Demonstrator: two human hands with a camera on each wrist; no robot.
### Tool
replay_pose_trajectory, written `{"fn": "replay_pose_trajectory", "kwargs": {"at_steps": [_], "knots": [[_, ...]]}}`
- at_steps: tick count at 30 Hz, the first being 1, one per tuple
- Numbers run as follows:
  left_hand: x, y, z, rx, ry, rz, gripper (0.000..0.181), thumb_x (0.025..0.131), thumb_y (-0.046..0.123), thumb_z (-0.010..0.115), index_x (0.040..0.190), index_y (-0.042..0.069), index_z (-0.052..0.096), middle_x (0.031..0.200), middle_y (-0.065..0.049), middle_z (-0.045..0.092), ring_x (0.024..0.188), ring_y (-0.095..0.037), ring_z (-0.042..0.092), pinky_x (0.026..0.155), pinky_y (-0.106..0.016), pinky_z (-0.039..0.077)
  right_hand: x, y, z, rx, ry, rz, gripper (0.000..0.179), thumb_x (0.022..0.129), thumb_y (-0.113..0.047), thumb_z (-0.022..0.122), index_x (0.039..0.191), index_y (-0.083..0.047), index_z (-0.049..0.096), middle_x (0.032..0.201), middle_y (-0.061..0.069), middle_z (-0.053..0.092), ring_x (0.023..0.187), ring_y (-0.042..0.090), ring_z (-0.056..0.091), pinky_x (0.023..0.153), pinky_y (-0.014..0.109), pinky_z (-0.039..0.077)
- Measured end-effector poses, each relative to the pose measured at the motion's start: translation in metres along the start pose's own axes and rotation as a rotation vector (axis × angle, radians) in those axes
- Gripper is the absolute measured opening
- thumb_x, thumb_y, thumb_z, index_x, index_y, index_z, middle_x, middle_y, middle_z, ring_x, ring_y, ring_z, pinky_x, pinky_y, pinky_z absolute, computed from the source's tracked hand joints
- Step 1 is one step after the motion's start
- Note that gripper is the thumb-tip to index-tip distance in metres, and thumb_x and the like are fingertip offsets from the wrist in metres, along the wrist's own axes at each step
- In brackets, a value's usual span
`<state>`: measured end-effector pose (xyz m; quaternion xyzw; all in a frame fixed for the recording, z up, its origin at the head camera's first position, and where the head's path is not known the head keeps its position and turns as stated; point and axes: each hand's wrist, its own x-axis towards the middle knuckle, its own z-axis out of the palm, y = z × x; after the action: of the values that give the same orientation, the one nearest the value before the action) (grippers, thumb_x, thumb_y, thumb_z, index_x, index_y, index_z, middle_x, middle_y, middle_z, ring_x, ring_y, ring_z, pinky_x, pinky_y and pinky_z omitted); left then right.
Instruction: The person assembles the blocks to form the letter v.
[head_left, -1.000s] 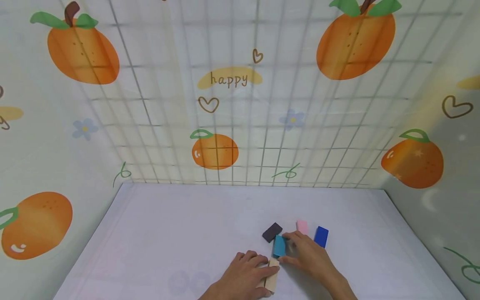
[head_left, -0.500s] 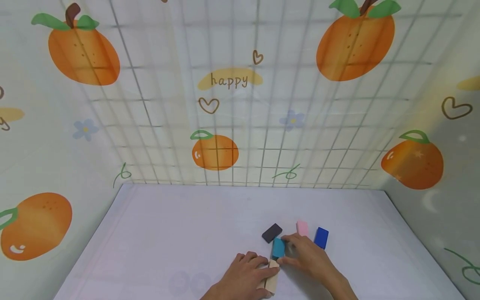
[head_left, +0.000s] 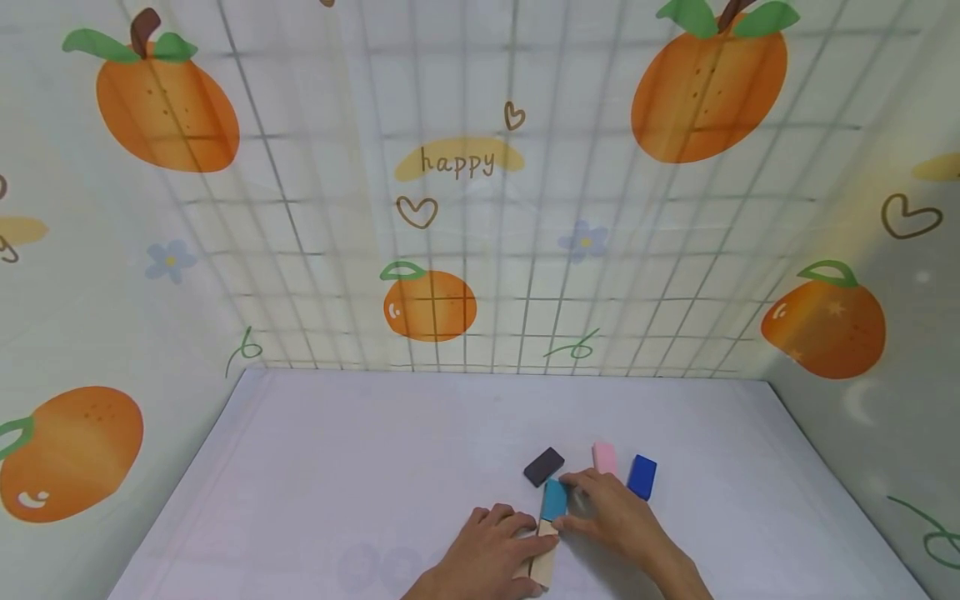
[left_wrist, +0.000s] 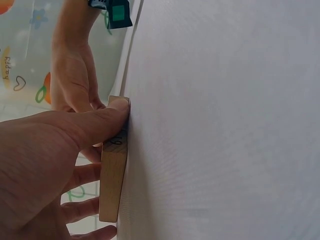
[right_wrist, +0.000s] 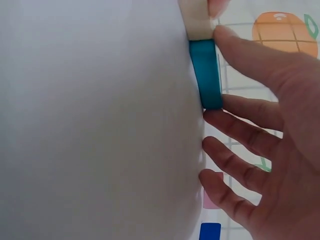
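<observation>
My left hand [head_left: 483, 557] holds pale wooden blocks [head_left: 542, 569] on the white table, the thumb on the near end of one. In the left wrist view a wooden block [left_wrist: 113, 182] with dark markings stands between that thumb and the fingers; the hand covers part of the wood. My right hand [head_left: 615, 515] pinches a teal block [head_left: 554, 500] between thumb and index finger. In the right wrist view the teal block [right_wrist: 206, 75] sits end to end with the pale wood [right_wrist: 197, 20], the right thumb tip beside the joint.
A black block [head_left: 543, 467] lies just beyond the teal one. Behind the right hand are a pink block [head_left: 604, 457] and a dark blue block [head_left: 642, 477]. Fabric walls printed with oranges [head_left: 431, 306] enclose the white table [head_left: 360, 442].
The teal block has slid a little toward me, drawn by my right hand, and its gap to the wooden blocks has closed. My left hand has stayed in place.
</observation>
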<state>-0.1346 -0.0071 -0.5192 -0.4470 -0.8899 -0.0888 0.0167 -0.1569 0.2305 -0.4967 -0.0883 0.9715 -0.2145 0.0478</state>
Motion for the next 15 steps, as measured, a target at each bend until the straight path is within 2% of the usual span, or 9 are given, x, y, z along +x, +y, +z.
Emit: {"fn": "replay_pose_trajectory", "kwargs": {"at_steps": [7, 15], "knots": [[-0.0011, 0.0004, -0.0014, 0.0, 0.002, -0.002, 0.056, 0.094, 0.056, 0.064, 0.146, 0.038, 0.053, 0.133, 0.007, 0.059, 0.117, -0.015, 0.051, 0.085, -0.034, 0.045, -0.0011, -0.0014, 0.0003, -0.004, 0.011, -0.015, 0.06, 0.077, -0.05, 0.084, 0.123, -0.016, 0.068, 0.12, 0.001, 0.066, 0.113, 0.026, 0.061, 0.095, 0.053, 0.049], [-0.0007, 0.0013, -0.0013, 0.005, 0.001, -0.006, 0.056, 0.094, 0.056, 0.063, 0.146, 0.038, 0.054, 0.133, 0.007, 0.059, 0.118, -0.015, 0.051, 0.087, -0.035, 0.045, -0.0012, -0.0027, 0.0016, 0.026, 0.008, 0.004, 0.06, 0.077, -0.049, 0.084, 0.123, -0.015, 0.068, 0.12, 0.002, 0.066, 0.113, 0.027, 0.061, 0.097, 0.053, 0.048]]}}
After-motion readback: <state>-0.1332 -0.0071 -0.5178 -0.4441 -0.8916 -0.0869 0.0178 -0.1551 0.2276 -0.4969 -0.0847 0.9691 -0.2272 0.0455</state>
